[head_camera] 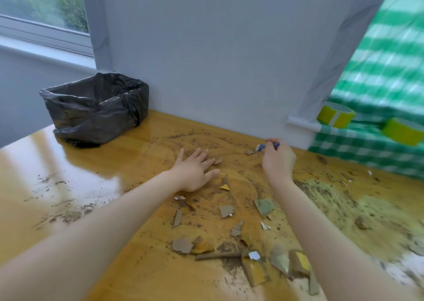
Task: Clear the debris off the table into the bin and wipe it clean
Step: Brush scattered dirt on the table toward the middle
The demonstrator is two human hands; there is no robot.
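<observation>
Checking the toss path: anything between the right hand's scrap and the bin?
Nothing visible. Between the right hand with its blue scrap and the bin lies only dirt-strewn table; the left hand rests flat nearby.

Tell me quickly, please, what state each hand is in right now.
Left hand: open, fingers spread flat on the table.
Right hand: closed, pinching a small blue scrap.

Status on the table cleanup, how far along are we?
Early. Done: nothing clearly; the inside of the bin is hidden. In hand: the right hand pinches a blue scrap by the wall, the left hand lies flat on the table. Left: cardboard scraps across the middle and near edge, dirt smeared over most of the wood, and the wipe, with no cloth in view.
</observation>
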